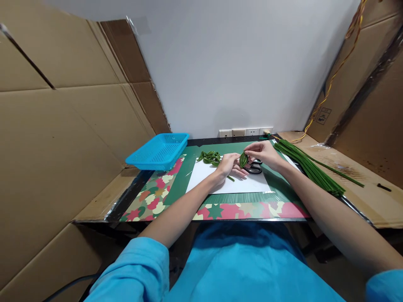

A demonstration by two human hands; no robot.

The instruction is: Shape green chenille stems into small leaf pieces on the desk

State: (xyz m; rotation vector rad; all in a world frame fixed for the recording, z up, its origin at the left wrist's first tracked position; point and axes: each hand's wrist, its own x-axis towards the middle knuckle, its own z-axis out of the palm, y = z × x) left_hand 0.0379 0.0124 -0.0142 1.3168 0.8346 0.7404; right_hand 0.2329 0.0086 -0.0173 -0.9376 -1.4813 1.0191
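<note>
Two hands are meeting over the white sheet (220,183) near the surface's (278,186) far edge, left hand (228,165) and right hand (264,153) fingers pinching the folded green piece (243,160) between them, which probably is needing firm, even pressure so the folds are not springing apart.

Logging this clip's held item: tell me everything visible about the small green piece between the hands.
The green fuzzy piece looks like a chenille stem bent into a small leaf-like loop. It is held roughly upright above the white sheet, pinched between fingertips of the left hand and right hand. Black scissors lie just beyond it. Finer detail is too small to tell.
</note>
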